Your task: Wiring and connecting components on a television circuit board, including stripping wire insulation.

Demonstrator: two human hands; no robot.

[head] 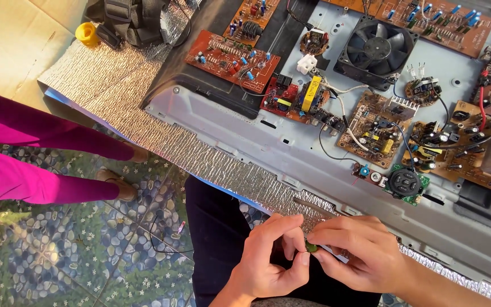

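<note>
Left hand: the left hand (271, 256) sits at the lower edge of the view, its grip pinched with thumb and fingers on a small green component (311, 247).
Right hand: the right hand (359, 253) meets it from the other side, its grip also pinched on the small green component; the fingertips of both hands touch there.
Small green component: held between both hands, above the person's dark-trousered lap and just in front of the near edge of the worktop; too small to tell its kind.
Worktop: a grey metal chassis panel (291, 148) lies on crinkled silver foil sheeting (115, 85).
Boards: a red-brown rectangular circuit board (231, 59) lies at the far left of the panel, a tan circuit board with a finned heat sink (373, 128) near the middle, and a small green board with a round black part (406, 183) is nearest the hands.
Fan: a square black cooling fan (377, 50) sits at the far side.
Yellow cap: a small yellow plastic cap (88, 34) rests on cardboard at far left.
Other person: magenta-clad legs (35, 153) stand on the pebble-patterned floor (58, 250), well apart from the hands.
</note>
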